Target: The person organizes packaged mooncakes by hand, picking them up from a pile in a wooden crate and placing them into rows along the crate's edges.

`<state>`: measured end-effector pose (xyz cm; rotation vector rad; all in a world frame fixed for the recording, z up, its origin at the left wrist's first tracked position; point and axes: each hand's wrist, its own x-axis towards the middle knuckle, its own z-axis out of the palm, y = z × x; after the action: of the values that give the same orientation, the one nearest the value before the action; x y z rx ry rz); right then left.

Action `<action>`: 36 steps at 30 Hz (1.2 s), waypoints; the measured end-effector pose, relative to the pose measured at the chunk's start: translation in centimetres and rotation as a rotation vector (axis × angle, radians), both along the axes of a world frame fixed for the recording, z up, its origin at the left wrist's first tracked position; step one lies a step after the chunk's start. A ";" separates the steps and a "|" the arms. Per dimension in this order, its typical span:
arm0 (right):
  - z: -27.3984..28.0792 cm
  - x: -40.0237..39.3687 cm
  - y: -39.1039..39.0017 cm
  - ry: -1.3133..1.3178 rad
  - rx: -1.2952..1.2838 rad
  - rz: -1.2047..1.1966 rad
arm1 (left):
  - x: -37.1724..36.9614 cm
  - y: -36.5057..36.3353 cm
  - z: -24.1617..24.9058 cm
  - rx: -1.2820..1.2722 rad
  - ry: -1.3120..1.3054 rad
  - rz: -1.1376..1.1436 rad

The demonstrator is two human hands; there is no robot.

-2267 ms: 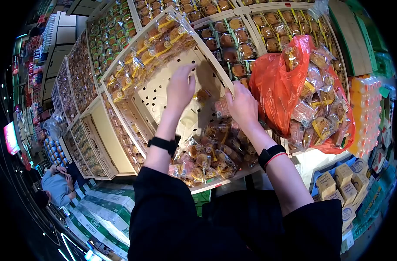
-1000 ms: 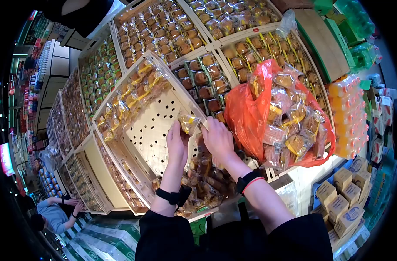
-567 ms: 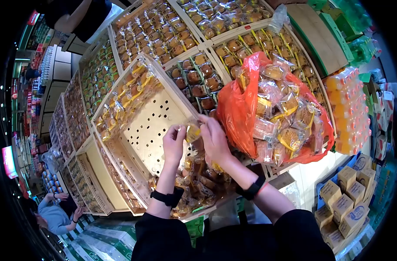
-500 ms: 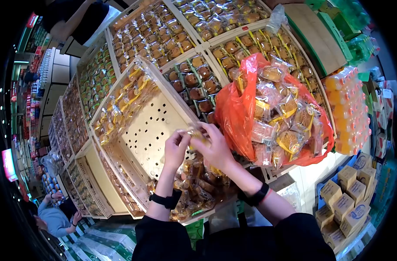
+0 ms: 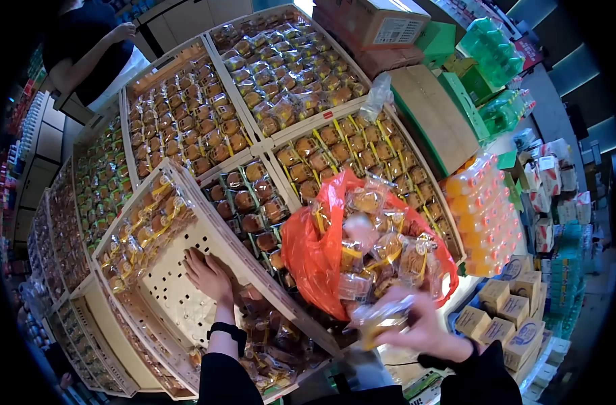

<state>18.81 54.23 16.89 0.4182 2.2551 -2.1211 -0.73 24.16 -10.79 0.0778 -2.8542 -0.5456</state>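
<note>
My left hand (image 5: 208, 275) lies with its fingers spread on the perforated floor of a wooden crate (image 5: 176, 297). Wrapped pastries (image 5: 146, 233) line that crate's far side, and more wrapped pastries (image 5: 274, 347) are heaped at its near end. In my right hand (image 5: 422, 327) is a clear-wrapped pastry (image 5: 382, 320), somewhat blurred, held at the near edge of a red plastic bag (image 5: 314, 263). The bag stands open, full of wrapped pastries with yellow strips, and rests over crates of packaged pastries.
Divided crates of wrapped pastries (image 5: 183, 121) spread beyond. Orange bottles (image 5: 483, 216) and small cardboard boxes (image 5: 500, 304) stand at the right. A large carton (image 5: 375, 20) sits at the back. Another person (image 5: 85, 54) stands at the upper left.
My hands have moved apart: the left down onto the crate floor, fingers now spread, the right over to the bag with a wrapped pastry. The view has shifted, showing more of the back.
</note>
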 end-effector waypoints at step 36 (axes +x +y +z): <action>-16.2 -29.4 28.4 -0.131 -0.046 -0.183 | -0.6 1.3 0.6 -0.060 -0.043 0.100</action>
<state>-10.57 82.68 0.66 0.7647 2.1680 -2.1496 -1.32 25.46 -10.14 0.2225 -2.8866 -0.4426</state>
